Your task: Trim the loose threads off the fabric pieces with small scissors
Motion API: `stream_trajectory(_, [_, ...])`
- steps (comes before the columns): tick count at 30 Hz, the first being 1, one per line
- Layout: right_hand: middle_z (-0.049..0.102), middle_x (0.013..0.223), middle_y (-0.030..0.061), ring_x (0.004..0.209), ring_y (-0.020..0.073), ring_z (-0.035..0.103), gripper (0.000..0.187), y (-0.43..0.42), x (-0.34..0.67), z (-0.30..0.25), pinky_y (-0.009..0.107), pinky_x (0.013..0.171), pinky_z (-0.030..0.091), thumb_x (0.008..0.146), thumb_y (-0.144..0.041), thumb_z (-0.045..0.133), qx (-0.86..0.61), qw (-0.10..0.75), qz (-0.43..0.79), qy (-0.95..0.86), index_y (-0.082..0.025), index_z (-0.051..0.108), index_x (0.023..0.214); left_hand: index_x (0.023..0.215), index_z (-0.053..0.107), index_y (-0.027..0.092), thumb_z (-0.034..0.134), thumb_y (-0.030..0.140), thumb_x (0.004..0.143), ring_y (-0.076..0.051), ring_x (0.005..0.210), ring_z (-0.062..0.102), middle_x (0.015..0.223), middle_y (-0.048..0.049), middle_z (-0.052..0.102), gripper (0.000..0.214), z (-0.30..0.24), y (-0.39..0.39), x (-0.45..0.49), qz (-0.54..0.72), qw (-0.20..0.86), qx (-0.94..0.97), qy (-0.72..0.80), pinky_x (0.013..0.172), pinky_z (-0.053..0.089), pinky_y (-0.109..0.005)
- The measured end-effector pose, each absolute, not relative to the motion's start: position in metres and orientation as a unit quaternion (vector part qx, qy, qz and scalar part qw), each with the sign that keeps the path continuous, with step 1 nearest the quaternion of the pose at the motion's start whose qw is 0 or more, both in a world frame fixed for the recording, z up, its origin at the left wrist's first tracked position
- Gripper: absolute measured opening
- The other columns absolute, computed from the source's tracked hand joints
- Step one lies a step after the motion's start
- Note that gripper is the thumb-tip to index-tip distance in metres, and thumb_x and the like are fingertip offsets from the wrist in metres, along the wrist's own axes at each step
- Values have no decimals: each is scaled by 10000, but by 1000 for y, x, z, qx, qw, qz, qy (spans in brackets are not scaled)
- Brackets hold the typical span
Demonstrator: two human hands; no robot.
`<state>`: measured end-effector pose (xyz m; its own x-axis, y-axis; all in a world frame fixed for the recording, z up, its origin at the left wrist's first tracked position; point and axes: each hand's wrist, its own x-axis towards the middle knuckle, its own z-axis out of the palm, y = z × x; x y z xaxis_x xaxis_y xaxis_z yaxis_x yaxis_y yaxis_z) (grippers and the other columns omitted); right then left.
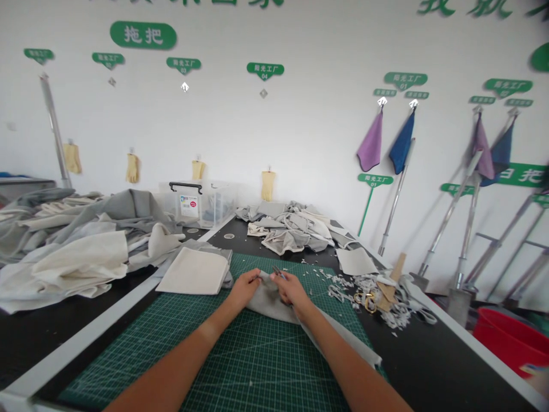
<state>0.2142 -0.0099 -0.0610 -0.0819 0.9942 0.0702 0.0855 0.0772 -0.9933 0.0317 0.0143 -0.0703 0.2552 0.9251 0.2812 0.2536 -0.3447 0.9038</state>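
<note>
My left hand [246, 289] pinches the edge of a grey piece of fabric [270, 303] above the green cutting mat [180, 343]. Close beside it, my right hand [293, 290] is closed around small scissors [278, 271]; only their dark metal tips show, up at the fabric's edge. The handles are hidden in my palm. The fabric drapes below both hands and runs under my right forearm toward the mat's right edge. A folded stack of cream fabric [193, 271] lies left of my left hand.
Heaped grey and cream cloth [94, 229] covers the left; another cloth pile [295, 226] lies behind the mat. Fabric scraps [397, 312], gold-handled scissors [366, 301] and a flat cream piece [355, 261] are at right. A clear plastic box [214, 203] stands by the wall, a red bucket [506, 340] beyond the table.
</note>
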Motion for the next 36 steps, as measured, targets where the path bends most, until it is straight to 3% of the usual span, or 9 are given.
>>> stream_trajectory(5, [376,476,-100,402,68,263,399,-10,216,-64,206,404,184,757,-529,705,-485,479,451,-576,-170,635,916,752,592,184,509,340,806,-174,728,521,714,6,585,185,-71,17,30,436,372,702,424,669,393,-255])
stream_trajectory(12, [569,662,-30,586,99,461,319,-4,219,-70,202,531,347,715,-428,770,-499,504,389,-588,-165,677,871,718,535,184,512,495,877,-145,690,471,684,32,509,350,-74,20,31,432,336,726,416,643,348,-235])
stream_trajectory(19, [338,423,-102,367,71,277,414,-2,215,-72,212,385,190,785,-591,658,-498,473,434,-583,-186,580,758,745,570,187,516,453,895,-156,736,516,731,19,550,309,-79,22,31,448,254,747,420,698,379,-245])
stream_trajectory(23, [336,434,-116,356,55,257,430,-5,214,-69,199,367,167,725,-586,722,-488,470,455,-577,-191,563,786,826,619,192,520,404,898,-174,785,565,798,-2,617,245,-83,24,30,458,243,752,407,752,419,-263])
stream_trajectory(29, [290,434,-122,356,56,215,441,-8,213,-64,207,359,145,792,-607,644,-480,488,471,-556,-231,426,717,894,674,185,524,299,858,-178,797,603,844,-19,682,192,-82,28,29,451,300,753,375,745,443,-261])
stream_trajectory(36, [376,462,-100,400,68,298,389,-7,216,-66,204,410,214,733,-543,732,-483,499,450,-562,-191,602,837,778,637,171,545,394,871,-157,721,550,733,11,615,259,-70,19,31,433,331,743,389,670,395,-244])
